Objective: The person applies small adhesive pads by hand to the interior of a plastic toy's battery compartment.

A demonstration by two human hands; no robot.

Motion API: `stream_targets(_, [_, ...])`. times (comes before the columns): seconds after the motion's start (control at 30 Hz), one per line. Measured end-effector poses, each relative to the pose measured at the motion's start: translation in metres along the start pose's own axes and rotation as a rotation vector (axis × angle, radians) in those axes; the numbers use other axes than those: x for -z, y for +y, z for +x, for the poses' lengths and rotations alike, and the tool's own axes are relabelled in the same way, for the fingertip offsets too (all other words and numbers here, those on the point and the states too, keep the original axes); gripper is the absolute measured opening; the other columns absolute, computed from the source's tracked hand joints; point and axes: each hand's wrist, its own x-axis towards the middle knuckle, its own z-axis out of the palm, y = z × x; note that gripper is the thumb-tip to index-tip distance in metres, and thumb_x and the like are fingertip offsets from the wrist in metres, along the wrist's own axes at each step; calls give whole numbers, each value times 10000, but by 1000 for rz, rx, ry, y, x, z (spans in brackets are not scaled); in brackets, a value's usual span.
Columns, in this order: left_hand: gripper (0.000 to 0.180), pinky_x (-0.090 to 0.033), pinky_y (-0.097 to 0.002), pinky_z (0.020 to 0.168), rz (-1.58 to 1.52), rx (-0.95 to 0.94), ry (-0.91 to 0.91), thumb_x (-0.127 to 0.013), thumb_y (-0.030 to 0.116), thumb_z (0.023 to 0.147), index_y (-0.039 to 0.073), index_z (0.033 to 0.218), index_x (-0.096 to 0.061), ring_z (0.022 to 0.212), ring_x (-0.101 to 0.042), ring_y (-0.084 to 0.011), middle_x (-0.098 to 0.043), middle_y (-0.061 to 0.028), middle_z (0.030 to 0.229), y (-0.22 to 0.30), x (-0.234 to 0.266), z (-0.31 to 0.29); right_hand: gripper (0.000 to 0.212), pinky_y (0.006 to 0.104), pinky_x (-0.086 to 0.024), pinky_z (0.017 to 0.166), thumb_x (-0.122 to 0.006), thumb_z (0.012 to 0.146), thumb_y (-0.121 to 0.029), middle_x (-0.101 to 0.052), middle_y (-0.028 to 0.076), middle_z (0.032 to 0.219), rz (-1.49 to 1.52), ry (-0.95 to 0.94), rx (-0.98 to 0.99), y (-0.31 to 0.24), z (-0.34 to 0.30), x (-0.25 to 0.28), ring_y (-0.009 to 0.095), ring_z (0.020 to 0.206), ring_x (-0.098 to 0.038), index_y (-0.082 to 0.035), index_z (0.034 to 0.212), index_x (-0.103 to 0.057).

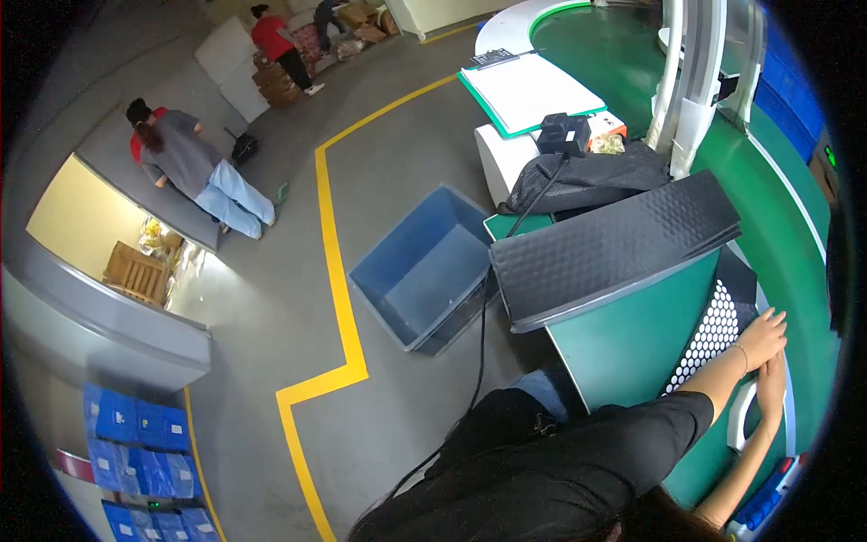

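My left hand (764, 340), with a thin band at its wrist, reaches across the green bench at the right. Its fingers are bent and drawn together at the bench edge. My right hand (771, 381) meets it from below, its fingertips partly covered by the left hand. Whatever the two hands pinch is too small or hidden to make out. Beside my left forearm lies a black sheet of white round stickers (715, 327). A white ring-shaped roll (741, 414) sits between my forearms. Left of the stickers rests a stack of black textured padded pieces (614, 248).
Behind the stack lie a black mesh bag (596, 185), a black device with a cable (564, 134) and a clipboard (533, 90). A blue-grey bin (424, 271) stands on the floor at the bench's left. Blue bins (140, 452) fill the lower left. Several people (194, 163) are farther back.
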Motion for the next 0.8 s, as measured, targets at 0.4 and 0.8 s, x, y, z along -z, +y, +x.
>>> stream_targets(0.4, [404,-148,-588,1016,311,-4,-11,-402,274,851,17,1134,-532,1210,-355,-348,-500,-170,1186,1,23,4,457,403,-80,1097,-284,914,-290,-356,136,1352,-362,138,74,31,13,-17,267,1312,-208,-22,1262,-411])
stream_targets(0.8, [354,-253,-537,916,480,-129,-275,-403,271,850,63,1071,-585,1067,-466,-324,-572,-108,1079,7,72,63,485,421,-277,1002,-372,865,-359,-462,197,1231,-233,133,14,72,31,-13,372,1155,-397,15,1150,-489])
